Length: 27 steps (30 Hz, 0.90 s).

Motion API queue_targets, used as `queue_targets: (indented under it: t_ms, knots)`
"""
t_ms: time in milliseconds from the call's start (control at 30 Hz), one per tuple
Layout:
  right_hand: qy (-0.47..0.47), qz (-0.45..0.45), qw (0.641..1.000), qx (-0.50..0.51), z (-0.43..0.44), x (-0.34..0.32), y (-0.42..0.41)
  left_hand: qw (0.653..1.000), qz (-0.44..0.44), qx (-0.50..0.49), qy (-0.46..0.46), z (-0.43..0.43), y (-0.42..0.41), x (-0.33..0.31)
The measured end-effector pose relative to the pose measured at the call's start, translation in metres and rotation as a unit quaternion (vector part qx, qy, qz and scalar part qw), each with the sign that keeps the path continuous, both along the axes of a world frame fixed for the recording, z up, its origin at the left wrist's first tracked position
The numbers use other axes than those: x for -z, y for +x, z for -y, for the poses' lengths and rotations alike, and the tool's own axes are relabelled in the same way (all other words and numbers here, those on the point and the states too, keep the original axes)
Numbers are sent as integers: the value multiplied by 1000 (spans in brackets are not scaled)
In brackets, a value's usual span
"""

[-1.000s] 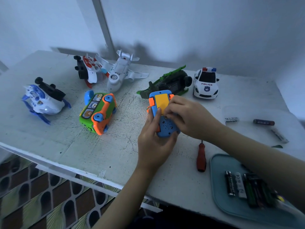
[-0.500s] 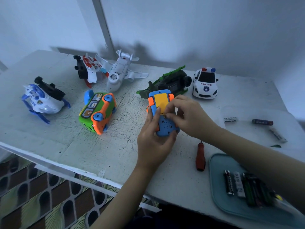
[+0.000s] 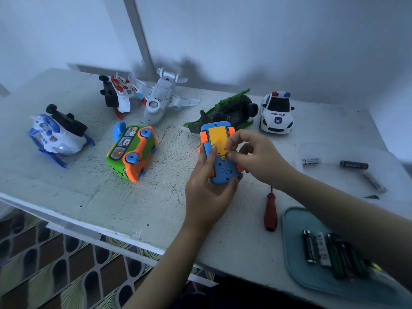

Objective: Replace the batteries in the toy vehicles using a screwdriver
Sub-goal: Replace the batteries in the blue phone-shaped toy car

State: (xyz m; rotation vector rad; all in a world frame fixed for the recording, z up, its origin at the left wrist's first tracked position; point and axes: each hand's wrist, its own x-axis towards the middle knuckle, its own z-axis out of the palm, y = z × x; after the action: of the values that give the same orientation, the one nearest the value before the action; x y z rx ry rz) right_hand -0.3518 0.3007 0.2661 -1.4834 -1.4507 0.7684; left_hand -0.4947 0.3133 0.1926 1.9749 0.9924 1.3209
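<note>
Plastic and light, the blue toy car (image 3: pixel 219 162) lies belly-up in the left hand (image 3: pixel 206 192), fingers wrapped around its sides. Right hand (image 3: pixel 256 158) fingers pinch the yellow battery cover (image 3: pixel 217 139) at its near edge — thin, likely to flex.

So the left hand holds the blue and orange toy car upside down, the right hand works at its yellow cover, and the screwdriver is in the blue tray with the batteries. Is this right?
Not quite. In the head view the red-handled screwdriver lies on the white table, left of the blue tray, not in it. The rest holds: the left hand holds the toy car and the right hand works at its yellow cover; the batteries are in the tray.
</note>
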Motion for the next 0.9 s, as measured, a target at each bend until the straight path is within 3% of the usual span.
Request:
queue_targets:
  t_ms: [100,233,367,433,500,600,733,900]
  knots:
    - [8,20,1000,22,3,-3,3,1000,-3,3,1,-1,0,1]
    - [-17,189,981,50,13,-15,15,1000,-1,3,-1,-2,0,3]
    - [-238,419,876,9,31,-29,19,1000,3,1,-2,0,0,3]
    - [-316,474,821,-25,40,-29,15,1000,7,3,1,0,0,3]
    - [-361,494,789,-44,47,-23,12,1000,10,5,0,0,0,4]
    - [-390,475,788,-38,49,-15,11,1000,11,4,0,0,0,4]
    - [-363,449,817,-5,49,-19,14,1000,5,1,3,1,0,3]
    - [-220,473,850,72,49,-35,17,1000,8,1,-3,2,-1,3]
